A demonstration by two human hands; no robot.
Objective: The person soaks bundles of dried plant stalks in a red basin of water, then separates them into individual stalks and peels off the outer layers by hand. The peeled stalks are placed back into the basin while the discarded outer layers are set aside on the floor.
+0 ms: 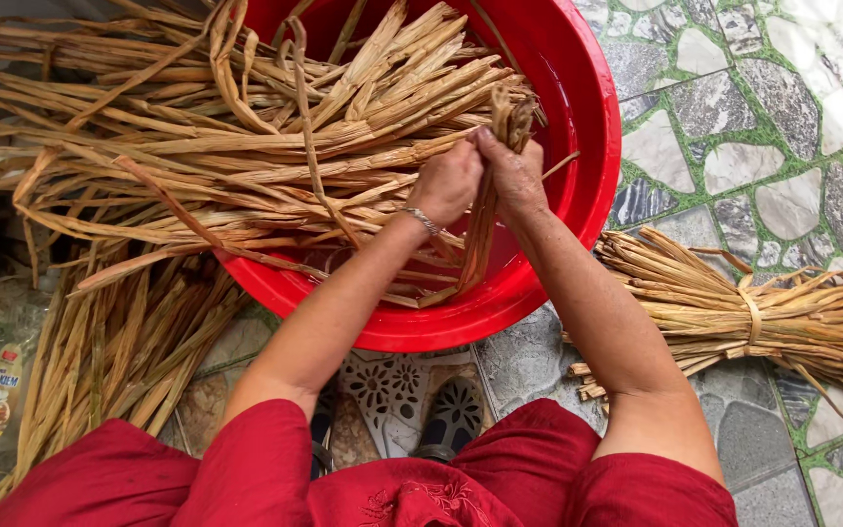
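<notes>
Red sleeves point(246, 468) sit closest to the lens, with dark sandals point(453, 418) showing between them; both arms reach into a red basin point(592, 127) heaped with dried reeds point(246, 146); left hand point(446, 183) is closed in a fist around a twisted hank of reeds point(507, 122); right hand point(514, 174) grips the same hank just beside it, fingers wrapped tight; a tied bundle point(734, 317) lies on the stone floor point(734, 98) to the right; loose reeds point(119, 351) lie left.

Red basin point(592, 146) (tan dried leaves point(246, 137))
</notes>
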